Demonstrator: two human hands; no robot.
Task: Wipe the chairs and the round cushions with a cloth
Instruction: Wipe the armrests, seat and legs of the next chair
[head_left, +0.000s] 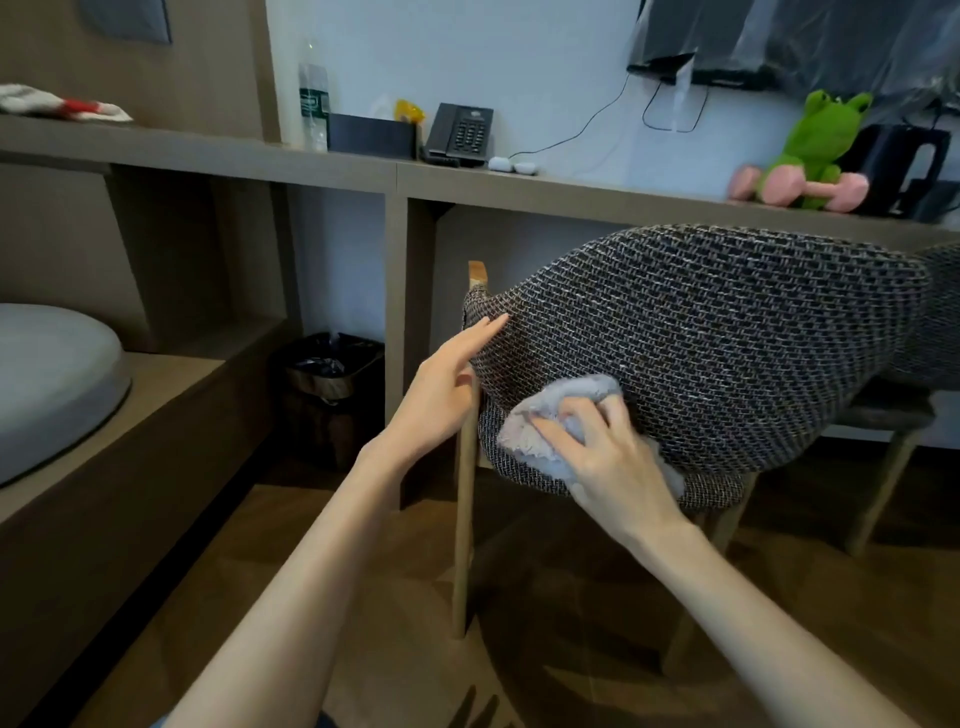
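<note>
Along the upper frame, worktop (571, 192) bearing bottle (313, 104), telephone (462, 132), frog toy (815, 140), dumbbell (800, 189); lower down, floor (363, 597) bearing chair (701, 338), bin (332, 379).

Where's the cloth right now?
In the head view, lower centre-right: the pale cloth is bunched in the right hand, pressed against the woven chair back, just right of the left hand.

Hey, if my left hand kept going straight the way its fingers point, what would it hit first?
The left hand points up and right, with its fingertips already at the chair's woven back, so it would likely press into that fabric first. Exact depth is unclear.
</note>
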